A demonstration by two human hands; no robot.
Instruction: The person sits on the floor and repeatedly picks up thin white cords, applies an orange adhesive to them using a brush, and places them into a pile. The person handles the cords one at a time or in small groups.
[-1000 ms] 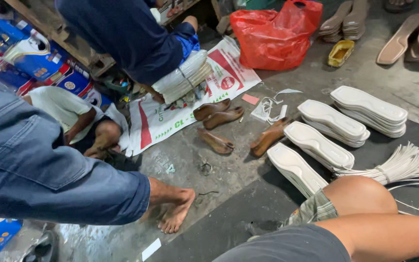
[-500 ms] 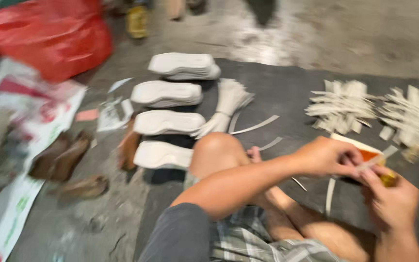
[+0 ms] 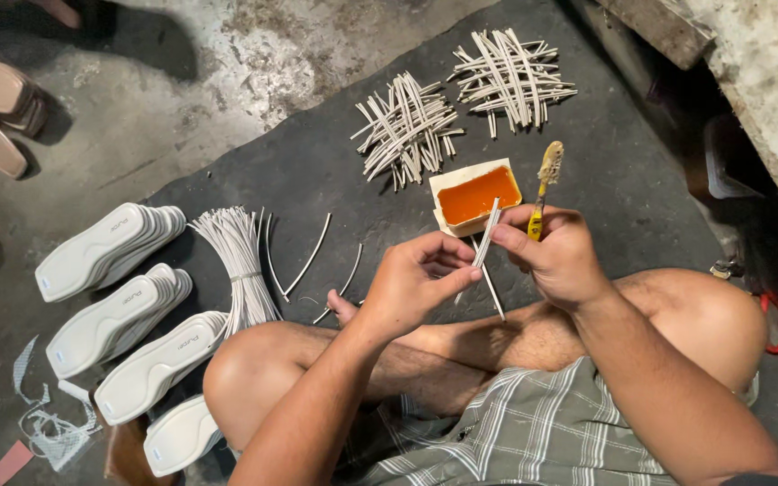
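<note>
Closest in: we're sitting cross-legged on a dark rubber mat [image 3: 335,171], knees out, so both hands work right above our lap.
Left hand [image 3: 411,288]: pinched shut on a thin white strip [image 3: 485,236], thumb and fingertips holding it near its lower part so the top end sticks up free and tilted toward the other hand.
Right hand [image 3: 558,256]: closed around a yellow-handled brush [image 3: 542,193], bristle end pointing up and away from us, looks gunked with glue. The strip sits just left of this grip, nearly touching it, probably so the brush only needs a tiny flick to reach it.
Just past the grip: a small cardboard tray of orange glue [image 3: 477,195], right beyond the fingertips, which we guess is about keeping the dip short.
Left of the grip: a few loose curved strips [image 3: 303,261] on the mat, then a tied bundle of white strips [image 3: 238,261] by our left knee.
Further left: white insoles [image 3: 105,247] in fanned-out stacks, half on the mat, half on the concrete floor [image 3: 254,63].
Far side, beyond the tray: two criss-crossed piles of strips [image 3: 407,126], laid in open lattices well apart from the bundle. Our guess is that's so they don't stick together.
</note>
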